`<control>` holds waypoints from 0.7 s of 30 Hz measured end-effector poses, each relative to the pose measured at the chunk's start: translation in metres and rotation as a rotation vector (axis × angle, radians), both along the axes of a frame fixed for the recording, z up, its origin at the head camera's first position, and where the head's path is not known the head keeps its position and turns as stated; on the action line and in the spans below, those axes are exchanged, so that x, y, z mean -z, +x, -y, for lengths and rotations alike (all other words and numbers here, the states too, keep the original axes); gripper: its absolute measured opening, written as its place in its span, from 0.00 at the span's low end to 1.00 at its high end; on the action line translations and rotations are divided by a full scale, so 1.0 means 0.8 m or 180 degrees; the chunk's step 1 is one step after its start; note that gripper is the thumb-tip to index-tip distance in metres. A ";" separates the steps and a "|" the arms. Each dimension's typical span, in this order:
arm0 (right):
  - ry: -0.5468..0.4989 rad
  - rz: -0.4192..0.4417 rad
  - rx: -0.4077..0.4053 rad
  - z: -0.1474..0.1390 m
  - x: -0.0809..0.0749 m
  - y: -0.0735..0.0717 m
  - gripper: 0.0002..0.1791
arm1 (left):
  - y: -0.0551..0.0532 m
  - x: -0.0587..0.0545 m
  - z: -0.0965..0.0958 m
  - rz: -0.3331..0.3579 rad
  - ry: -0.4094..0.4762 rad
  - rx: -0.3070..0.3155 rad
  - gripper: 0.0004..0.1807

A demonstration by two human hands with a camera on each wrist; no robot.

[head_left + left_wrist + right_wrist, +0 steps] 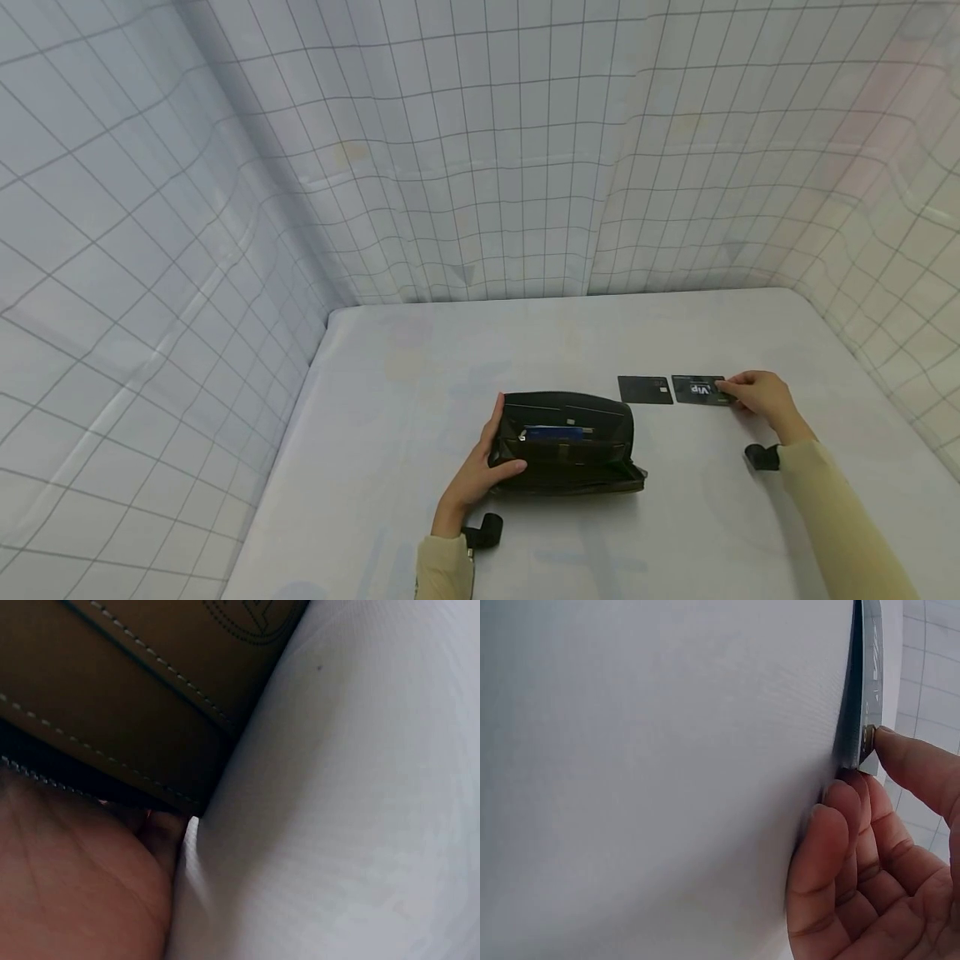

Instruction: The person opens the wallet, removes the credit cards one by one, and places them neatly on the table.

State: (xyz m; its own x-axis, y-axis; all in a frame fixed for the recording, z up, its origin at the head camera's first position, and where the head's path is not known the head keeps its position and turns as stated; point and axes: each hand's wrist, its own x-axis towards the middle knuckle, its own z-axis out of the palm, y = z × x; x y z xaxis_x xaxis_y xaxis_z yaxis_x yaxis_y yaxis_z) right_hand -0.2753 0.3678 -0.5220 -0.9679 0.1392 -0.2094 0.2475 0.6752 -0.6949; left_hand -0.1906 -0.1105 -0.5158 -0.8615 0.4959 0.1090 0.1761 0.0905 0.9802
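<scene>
A dark wallet (567,462) stands unzipped on the white table, with a blue card (553,433) in its inner pocket. My left hand (474,477) grips the wallet's left end, thumb over the opening and fingers along the outer side. In the left wrist view, the wallet's brown stitched face (142,682) and zip teeth lie beside the palm (75,877). Off to the right, my right hand (763,402) pinches the right end of a black card marked "Vip" (693,389). The right wrist view has the thumb (915,769) on the card's top face and fingertips at its underside.
A second black card (643,390) lies flat just left of the Vip card, behind the wallet's right end. White grid-patterned curtains (480,150) surround the table (420,358) at the back and both sides.
</scene>
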 end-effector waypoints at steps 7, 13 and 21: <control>-0.0030 -0.0049 0.0033 0.001 0.003 0.002 0.20 | 0.000 0.001 -0.001 -0.0060 0.0000 -0.0022 0.53; -0.0001 -0.0082 0.0113 0.004 0.005 0.002 0.19 | 0.001 0.000 -0.002 -0.0076 -0.0030 -0.0044 0.53; 0.0048 -0.0155 0.0104 0.004 0.006 0.002 0.20 | 0.001 -0.003 -0.002 -0.0048 -0.0054 -0.0003 0.52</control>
State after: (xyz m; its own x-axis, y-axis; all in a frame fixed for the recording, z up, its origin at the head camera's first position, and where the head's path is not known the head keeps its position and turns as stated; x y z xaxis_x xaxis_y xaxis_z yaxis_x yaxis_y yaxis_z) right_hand -0.2736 0.3648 -0.5267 -0.9717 0.1737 -0.1598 0.2357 0.6777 -0.6965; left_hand -0.1896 -0.1089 -0.5130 -0.8602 0.4971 0.1135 0.1907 0.1071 0.9758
